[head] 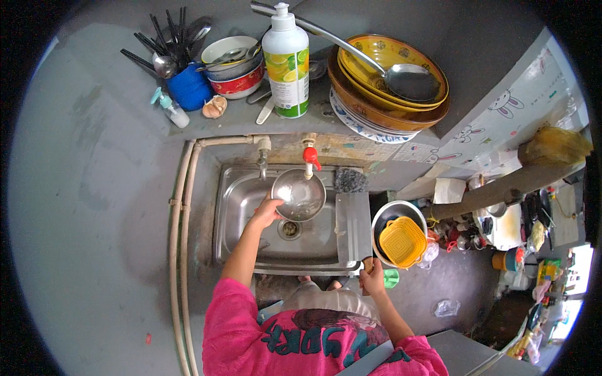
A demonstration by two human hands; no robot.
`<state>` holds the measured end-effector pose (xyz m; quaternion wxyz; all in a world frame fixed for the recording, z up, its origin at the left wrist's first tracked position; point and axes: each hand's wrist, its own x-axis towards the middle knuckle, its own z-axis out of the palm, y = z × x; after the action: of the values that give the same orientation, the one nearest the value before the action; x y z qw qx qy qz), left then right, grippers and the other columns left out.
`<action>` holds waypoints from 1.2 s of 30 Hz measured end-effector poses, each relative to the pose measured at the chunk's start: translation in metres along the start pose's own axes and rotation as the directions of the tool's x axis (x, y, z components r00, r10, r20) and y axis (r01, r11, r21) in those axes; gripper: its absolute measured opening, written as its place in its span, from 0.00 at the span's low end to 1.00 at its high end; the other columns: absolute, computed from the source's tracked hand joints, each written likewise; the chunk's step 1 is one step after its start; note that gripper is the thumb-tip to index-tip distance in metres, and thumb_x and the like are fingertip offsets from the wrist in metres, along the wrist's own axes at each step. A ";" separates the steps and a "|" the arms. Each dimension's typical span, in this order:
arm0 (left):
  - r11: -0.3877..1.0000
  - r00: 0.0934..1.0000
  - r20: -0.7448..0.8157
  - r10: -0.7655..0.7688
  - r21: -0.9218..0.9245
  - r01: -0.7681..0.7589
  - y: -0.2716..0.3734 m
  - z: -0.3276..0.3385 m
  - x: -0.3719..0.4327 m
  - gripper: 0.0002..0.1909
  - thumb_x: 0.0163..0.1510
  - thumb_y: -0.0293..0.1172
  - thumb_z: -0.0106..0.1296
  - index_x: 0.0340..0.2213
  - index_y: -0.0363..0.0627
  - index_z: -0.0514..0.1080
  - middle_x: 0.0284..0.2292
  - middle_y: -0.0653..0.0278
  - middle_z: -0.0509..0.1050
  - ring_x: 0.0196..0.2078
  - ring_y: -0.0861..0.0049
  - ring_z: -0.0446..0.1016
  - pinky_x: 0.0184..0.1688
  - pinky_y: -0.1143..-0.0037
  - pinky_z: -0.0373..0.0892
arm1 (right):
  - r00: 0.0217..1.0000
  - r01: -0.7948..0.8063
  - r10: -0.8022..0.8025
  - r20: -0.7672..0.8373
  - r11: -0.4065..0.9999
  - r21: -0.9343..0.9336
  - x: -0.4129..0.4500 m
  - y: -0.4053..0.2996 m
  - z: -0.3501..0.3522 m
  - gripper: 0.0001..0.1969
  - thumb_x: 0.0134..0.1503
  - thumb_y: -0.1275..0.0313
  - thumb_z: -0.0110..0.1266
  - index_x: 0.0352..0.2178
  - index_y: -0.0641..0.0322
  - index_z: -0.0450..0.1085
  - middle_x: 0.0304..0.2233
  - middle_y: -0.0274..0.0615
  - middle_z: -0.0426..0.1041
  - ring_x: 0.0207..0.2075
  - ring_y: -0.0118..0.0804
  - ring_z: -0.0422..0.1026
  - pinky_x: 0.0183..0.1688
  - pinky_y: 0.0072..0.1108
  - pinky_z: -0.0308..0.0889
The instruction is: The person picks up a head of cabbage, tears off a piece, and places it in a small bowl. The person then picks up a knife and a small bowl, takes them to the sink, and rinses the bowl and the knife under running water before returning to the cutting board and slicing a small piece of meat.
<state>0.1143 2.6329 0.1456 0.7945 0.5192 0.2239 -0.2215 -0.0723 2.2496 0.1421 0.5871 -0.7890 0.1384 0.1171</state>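
My left hand (267,212) grips the rim of a round stainless steel bowl (305,202), which is under the white spout of a tap with a red handle (311,158). The bowl is above a stainless steel sink (244,239) with a strainer drain (289,229). At the sink's right front corner, my right hand (372,276) is closed around the wooden handle of a cleaver (353,225). The wide blade points away from me, over the sink's right side. A grey scouring pad (350,180) lies just beyond the blade's far end.
A second, metal tap (262,162) is at the back left. The ledge holds a detergent bottle (286,66), stacked plates (390,113) with a ladle, bowls (237,84) and a blue utensil holder (190,87). Right of the sink, a yellow basket (403,242) sits in a metal basin (378,221).
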 end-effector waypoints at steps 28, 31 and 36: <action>0.435 0.627 -0.227 0.746 0.878 -0.199 -0.006 0.082 -0.077 0.44 0.40 0.14 0.49 0.59 0.50 0.46 0.53 0.50 0.55 0.55 0.48 0.56 0.51 0.65 0.63 | 0.991 0.082 -0.056 0.125 0.973 -0.214 0.081 -0.061 0.091 0.18 0.44 0.74 0.56 0.35 0.64 0.56 0.29 0.58 0.71 0.32 0.61 0.71 0.32 0.39 0.66; 0.300 0.547 -0.253 0.798 0.954 0.004 -0.007 0.081 -0.092 0.43 0.41 0.14 0.49 0.58 0.52 0.49 0.56 0.49 0.53 0.57 0.49 0.55 0.51 0.64 0.63 | 0.986 -0.034 0.079 0.145 0.958 -0.286 0.081 -0.075 0.098 0.19 0.45 0.73 0.56 0.36 0.64 0.57 0.30 0.59 0.71 0.36 0.62 0.71 0.36 0.37 0.66; 0.322 0.439 -0.229 0.869 0.935 -0.150 -0.026 0.054 -0.083 0.39 0.42 0.13 0.47 0.57 0.48 0.51 0.57 0.49 0.52 0.57 0.49 0.54 0.55 0.62 0.59 | 0.988 0.136 -0.116 0.100 0.966 -0.221 0.098 -0.048 0.089 0.18 0.45 0.74 0.57 0.35 0.65 0.58 0.26 0.56 0.71 0.26 0.56 0.73 0.28 0.35 0.68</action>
<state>0.0391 2.5838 0.1950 0.3194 0.9019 0.1828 0.2262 0.0348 2.3397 0.1259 0.5046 -0.8524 0.0480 0.1285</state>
